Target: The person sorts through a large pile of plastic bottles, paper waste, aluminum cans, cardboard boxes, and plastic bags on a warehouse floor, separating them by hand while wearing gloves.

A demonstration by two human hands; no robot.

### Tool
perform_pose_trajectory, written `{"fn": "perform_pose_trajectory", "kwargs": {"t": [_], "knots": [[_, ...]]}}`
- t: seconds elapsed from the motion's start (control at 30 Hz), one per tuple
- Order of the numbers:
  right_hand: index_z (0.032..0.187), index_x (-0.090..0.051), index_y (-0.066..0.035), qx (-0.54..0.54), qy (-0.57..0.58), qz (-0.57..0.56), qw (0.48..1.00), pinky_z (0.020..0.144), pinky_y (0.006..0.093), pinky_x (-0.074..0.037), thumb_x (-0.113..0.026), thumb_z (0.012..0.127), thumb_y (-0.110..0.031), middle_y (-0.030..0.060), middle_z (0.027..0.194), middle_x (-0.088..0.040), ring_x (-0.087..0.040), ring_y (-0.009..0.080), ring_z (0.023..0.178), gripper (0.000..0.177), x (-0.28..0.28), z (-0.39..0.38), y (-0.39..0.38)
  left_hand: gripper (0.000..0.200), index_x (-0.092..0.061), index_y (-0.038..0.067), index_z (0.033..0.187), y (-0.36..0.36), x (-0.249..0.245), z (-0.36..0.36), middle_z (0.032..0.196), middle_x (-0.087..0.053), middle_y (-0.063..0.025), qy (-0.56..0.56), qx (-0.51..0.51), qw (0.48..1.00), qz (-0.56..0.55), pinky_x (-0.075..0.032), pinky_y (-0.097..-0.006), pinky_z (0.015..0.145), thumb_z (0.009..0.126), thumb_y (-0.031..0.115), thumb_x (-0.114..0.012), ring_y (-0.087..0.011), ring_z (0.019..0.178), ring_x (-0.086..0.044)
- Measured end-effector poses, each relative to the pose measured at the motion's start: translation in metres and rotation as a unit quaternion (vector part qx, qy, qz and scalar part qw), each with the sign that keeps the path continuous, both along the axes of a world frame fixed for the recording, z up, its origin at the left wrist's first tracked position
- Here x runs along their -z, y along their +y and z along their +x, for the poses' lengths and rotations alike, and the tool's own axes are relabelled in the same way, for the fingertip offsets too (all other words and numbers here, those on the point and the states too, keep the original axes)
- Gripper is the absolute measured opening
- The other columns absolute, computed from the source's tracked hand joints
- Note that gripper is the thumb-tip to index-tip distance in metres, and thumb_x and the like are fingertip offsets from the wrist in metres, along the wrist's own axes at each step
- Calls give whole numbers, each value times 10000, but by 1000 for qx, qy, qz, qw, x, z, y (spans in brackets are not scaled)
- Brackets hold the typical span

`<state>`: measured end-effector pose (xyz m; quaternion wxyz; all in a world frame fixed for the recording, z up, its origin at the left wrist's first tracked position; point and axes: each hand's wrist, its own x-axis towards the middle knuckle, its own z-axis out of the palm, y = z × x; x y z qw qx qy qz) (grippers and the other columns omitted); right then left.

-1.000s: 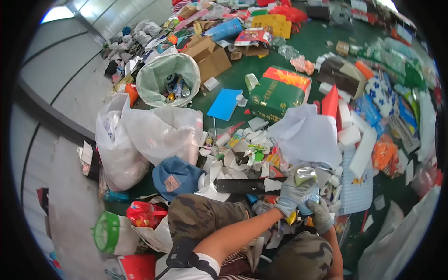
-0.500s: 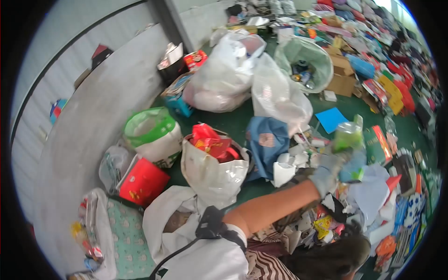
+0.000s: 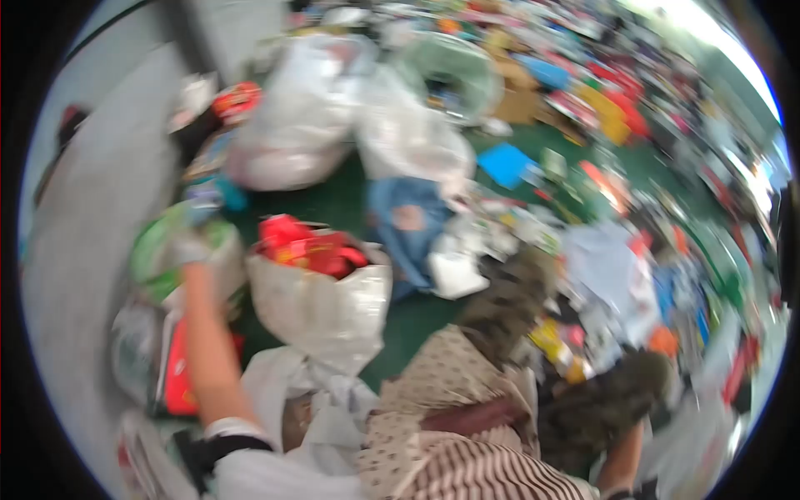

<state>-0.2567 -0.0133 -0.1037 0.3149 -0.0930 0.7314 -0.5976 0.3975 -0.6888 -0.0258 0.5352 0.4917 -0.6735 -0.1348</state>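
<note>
My left hand [image 3: 193, 243], in a pale glove, reaches out over the green-and-white bag [image 3: 152, 260] on the left. Motion smears its fingers, and a bluish-grey patch shows at their tips; I cannot tell whether they hold anything. Just right of that hand stands a white bag [image 3: 321, 302] with red packaging [image 3: 302, 248] in its mouth. Below the wrist, a red bag [image 3: 179, 367] is partly covered by my forearm. Of my right arm only a piece of forearm shows at the bottom edge, the hand being hidden behind my knee.
Large translucent bags [image 3: 292, 125] stand behind, beside a green-lined bin [image 3: 487, 79]. A blue cloth bag [image 3: 407, 221] sits in the middle. Mixed scraps [image 3: 575, 342] lie around my camouflage-clad legs [image 3: 508, 296]. A blue sheet [image 3: 504, 165] lies on the green floor. Heaped goods fill the back right.
My left hand has swung from the scraps on the right, where it was at a clear, green-tinted plastic item, to the green-and-white bag on the left. The view has turned right.
</note>
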Motion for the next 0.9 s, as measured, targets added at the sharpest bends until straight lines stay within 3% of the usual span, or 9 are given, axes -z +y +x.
{"fn": "perform_pose_trajectory", "kwargs": {"t": [0.03, 0.07, 0.17, 0.23, 0.37, 0.53, 0.6, 0.83, 0.9], "knots": [[1132, -507, -60, 8, 10, 11, 1000, 697, 357, -486, -564, 852, -308, 93, 987, -585, -567, 209, 792, 379, -2, 7, 7, 420, -546, 16, 1060, -46, -4, 47, 987, -581, -170, 310, 114, 932, 151, -458, -402, 762, 845, 376, -513, -295, 901, -554], [1131, -508, -60, 11, 17, 20, 1000, 698, 355, -486, -565, 852, -305, 92, 987, -586, -567, 208, 792, 376, -2, 12, 13, 465, -531, -10, 1100, -89, -11, 91, 1076, -565, -197, 634, 118, 732, 220, -466, -393, 844, 843, 377, -516, -322, 994, -534], [1127, -513, -62, 10, 43, 53, 998, 700, 350, -484, -566, 851, -298, 89, 987, -588, -567, 206, 793, 367, 5, 17, 37, 598, -442, 16, 1233, -34, -30, 16, 1266, -429, -172, 642, -14, 752, 152, -396, -389, 967, 805, 412, -578, -261, 1145, -444], [1124, -515, -63, -40, 105, 99, 989, 701, 347, -483, -567, 851, -293, 88, 987, -590, -568, 204, 793, 361, 17, 12, 56, 537, -443, 82, 1245, -25, 36, -13, 1252, -455, -128, 476, 100, 841, 236, -418, -334, 920, 840, 420, -541, -221, 1077, -476], [1119, -521, -64, -154, 257, 199, 933, 704, 341, -481, -569, 850, -283, 85, 987, -593, -568, 200, 795, 350, 12, -25, 87, 450, -459, 143, 1171, 105, 123, -171, 998, -552, -24, 315, 200, 824, 427, -453, -301, 709, 835, 428, -550, -179, 872, -547], [1173, -483, -14, -87, -15, 392, 916, 654, 296, -508, -606, 815, -293, 85, 979, -595, -592, 156, 792, 470, -80, -60, 28, 410, -392, 170, 1238, 212, 195, -289, 859, -538, -54, 288, 261, 652, 651, -392, -200, 451, 857, 76, -512, -94, 528, -461], [1170, -504, -40, -179, 8, 487, 855, 705, 301, -480, -660, 707, -454, 93, 1014, -595, -588, 177, 880, 641, -70, -69, 8, 482, -360, 153, 1281, 235, 231, -323, 880, -535, -67, 169, 266, 717, 623, -404, -196, 459, 841, 54, -529, -89, 553, -486], [1273, -429, -105, -412, 239, 485, 733, 952, 403, -372, -647, 702, -219, 152, 1297, -425, -415, 303, 1196, 621, 87, -49, -107, 527, -342, 127, 1296, 251, 339, -376, 883, -535, -77, 30, 364, 670, 647, -417, -203, 463, 821, 39, -552, -88, 577, -508], [1291, -401, -99, -385, 314, 474, 727, 968, 419, -354, -630, 715, -197, 152, 1330, -384, -400, 325, 1206, 627, 126, -50, -144, 534, -337, 88, 1301, 259, 267, -418, 848, -558, -65, 11, 333, 651, 682, -437, -220, 489, 811, 15, -535, -95, 593, -521]]}}
